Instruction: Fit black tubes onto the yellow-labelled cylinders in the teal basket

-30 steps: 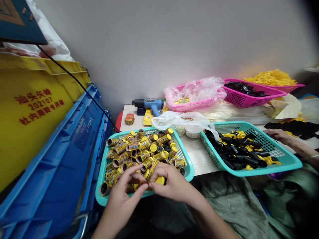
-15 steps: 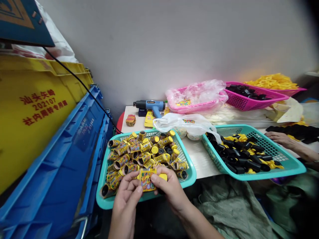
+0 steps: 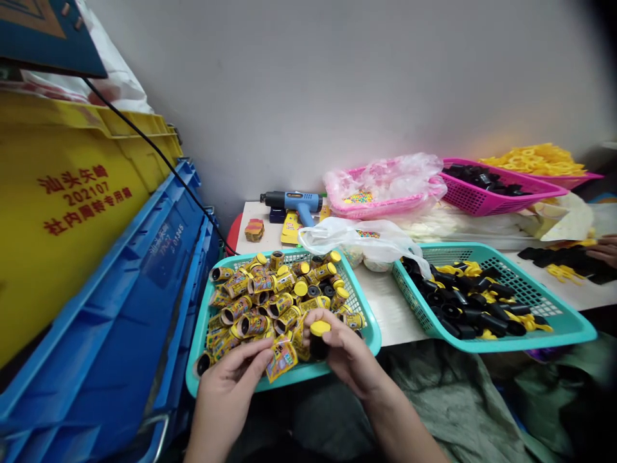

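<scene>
My left hand [image 3: 236, 379] pinches a small flat printed label [image 3: 282, 358], yellow and orange, by its left edge. Its colourful face is tilted, hanging over the front of a teal basket [image 3: 373, 337]. Just right of it, my right hand [image 3: 349, 354] is wrapped round a short black tube with a yellow cap [image 3: 320, 329], cap upward; the fingers cover part of the tube. Label and tube are apart. Under and behind my hands, the basket holds many labelled tubes [image 3: 279, 302] with yellow caps, lying in all directions.
A second teal basket [image 3: 571, 329] at right holds black tubes and yellow parts. Behind stand a blue heat gun [image 3: 301, 204], a white plastic bag [image 3: 357, 235] and pink baskets [image 3: 482, 202]. Blue crates [image 3: 91, 321] line the left. A co-worker's hand [image 3: 605, 249] is at far right.
My hands have moved apart, parting the label from the capped tube, which now stands more upright in my right hand. The co-worker's hand has moved right, away from the second basket.
</scene>
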The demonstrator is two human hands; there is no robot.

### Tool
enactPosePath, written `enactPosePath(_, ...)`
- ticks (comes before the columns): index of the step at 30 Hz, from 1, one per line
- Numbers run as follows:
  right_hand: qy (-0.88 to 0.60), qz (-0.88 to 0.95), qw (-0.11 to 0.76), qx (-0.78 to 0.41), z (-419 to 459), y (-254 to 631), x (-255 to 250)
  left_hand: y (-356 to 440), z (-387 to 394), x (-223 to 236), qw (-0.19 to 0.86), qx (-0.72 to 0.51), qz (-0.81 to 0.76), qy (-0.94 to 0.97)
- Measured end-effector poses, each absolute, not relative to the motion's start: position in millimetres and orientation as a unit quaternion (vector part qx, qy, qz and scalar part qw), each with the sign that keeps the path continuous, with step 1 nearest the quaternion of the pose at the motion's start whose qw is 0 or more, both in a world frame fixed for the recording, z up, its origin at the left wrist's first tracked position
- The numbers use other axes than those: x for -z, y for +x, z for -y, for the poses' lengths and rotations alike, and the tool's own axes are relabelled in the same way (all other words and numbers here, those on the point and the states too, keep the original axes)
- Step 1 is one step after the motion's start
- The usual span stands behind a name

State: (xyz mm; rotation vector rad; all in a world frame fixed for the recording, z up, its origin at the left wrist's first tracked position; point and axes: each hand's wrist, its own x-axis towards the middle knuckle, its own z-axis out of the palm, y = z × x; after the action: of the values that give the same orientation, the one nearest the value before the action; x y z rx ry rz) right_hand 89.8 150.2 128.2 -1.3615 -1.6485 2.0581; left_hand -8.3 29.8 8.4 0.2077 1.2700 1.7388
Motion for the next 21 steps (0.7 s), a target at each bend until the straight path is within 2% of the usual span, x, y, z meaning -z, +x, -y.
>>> enactPosePath(4, -0.479, 0.526, 0.131, -0.690, -151, 87, -135, -9, -31, -15, 0.466, -0.722, -0.504, 0.087)
enactPosePath(9, -0.466, 0.573, 0.110, -0.665, -153, 88, -136, -8, -36, -26, 0.518, -0.725, -0.454, 0.019)
enactPosePath(17, -0.480, 0.560, 0.121, -0.664, -148, 89, -135, 2, -29, -6, 0.421, -0.722, -0.547, 0.049)
enactPosePath(21, -0.478, 0.591, 0.066, -0.646, -150, 87, -134, 5, -29, -4, 0.410, -0.735, -0.539, 0.036)
